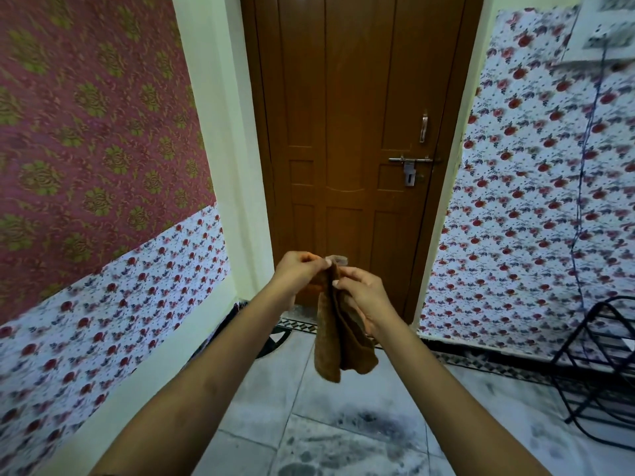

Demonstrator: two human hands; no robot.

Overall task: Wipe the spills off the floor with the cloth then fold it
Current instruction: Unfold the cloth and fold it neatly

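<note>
Arms [192, 389] out, L hand [298, 273], R hand [365, 298]: pinch on cloth [338, 341] top

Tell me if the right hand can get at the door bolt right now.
Probably yes: nothing stands between the right hand and the bolt above it, but that hand and the left hand both hold the cloth.

no readable text, labels, brands or numbers anywhere — only patterned surfaces.
</note>
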